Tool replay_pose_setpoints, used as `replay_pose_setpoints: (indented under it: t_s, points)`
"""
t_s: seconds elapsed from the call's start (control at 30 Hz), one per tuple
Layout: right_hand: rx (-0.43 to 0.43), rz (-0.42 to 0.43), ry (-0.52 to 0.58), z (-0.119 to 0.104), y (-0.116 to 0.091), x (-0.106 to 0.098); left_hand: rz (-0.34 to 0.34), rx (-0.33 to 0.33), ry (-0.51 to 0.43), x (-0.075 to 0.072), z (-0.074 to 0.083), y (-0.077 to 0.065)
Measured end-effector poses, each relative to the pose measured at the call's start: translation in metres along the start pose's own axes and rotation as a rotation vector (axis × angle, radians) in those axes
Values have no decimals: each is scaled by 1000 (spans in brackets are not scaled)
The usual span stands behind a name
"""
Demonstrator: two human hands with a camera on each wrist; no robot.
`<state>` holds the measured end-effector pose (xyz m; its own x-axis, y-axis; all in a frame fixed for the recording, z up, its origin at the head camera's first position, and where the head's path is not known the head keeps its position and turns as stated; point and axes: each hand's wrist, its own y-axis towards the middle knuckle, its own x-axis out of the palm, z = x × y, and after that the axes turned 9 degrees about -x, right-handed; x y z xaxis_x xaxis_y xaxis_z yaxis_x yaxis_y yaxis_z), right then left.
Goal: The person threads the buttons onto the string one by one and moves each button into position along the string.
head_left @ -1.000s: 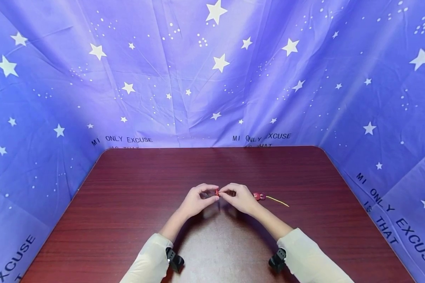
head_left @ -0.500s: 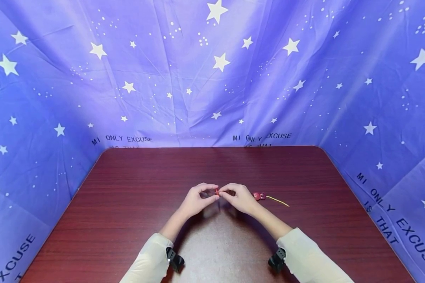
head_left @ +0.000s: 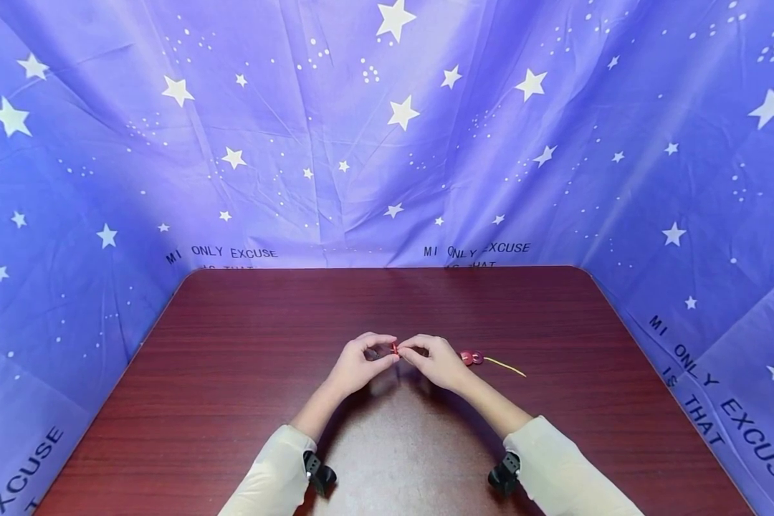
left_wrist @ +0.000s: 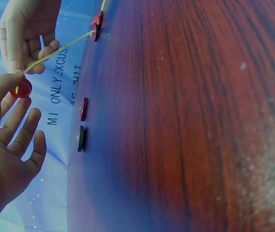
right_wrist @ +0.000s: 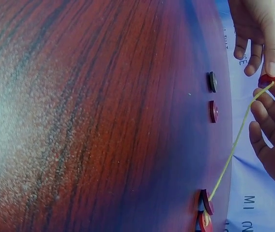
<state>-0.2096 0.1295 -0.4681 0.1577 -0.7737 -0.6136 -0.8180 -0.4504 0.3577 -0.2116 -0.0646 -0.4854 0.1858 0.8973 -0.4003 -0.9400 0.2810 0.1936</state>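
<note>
Left wrist view: left hand (left_wrist: 6,162) pinches red button (left_wrist: 25,87); right hand (left_wrist: 27,29), just beside, pinches yellow cord (left_wrist: 74,42).

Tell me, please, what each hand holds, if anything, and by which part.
The left hand pinches a red button by its rim; the right hand appears to pinch the yellow string close to that button.

Cream long sleeves (head_left: 267,469), a small black wrist camera (head_left: 322,476) at each cuff (head_left: 299,451).

Reddish wood-grain table (head_left: 232,308) beneath two strung buttons (head_left: 467,358), yellow cord (head_left: 505,367), red button (left_wrist: 83,109), blackish button (left_wrist: 81,139).
</note>
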Motion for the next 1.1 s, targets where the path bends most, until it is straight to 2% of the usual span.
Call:
replay_pose_setpoints:
  t_s: [0.17,0.4,0.73,0.8,0.93,1.1]
  points:
    - [24,-5,23,0,-1,0,6,17,-7,1,0,0]
    - [-2,14,-6,0,0,1,17,13,12,2,1,1]
    - [10,46,22,0,0,3,30,71,120,3,4,-1]
    - [11,50,16,0,1,3,31,76,113,3,4,-1]
    - [15,52,30,-1,1,3,28,76,35,3,3,-1]
    - [26,55,61,-1,1,2,36,7,-50,2,2,-1]
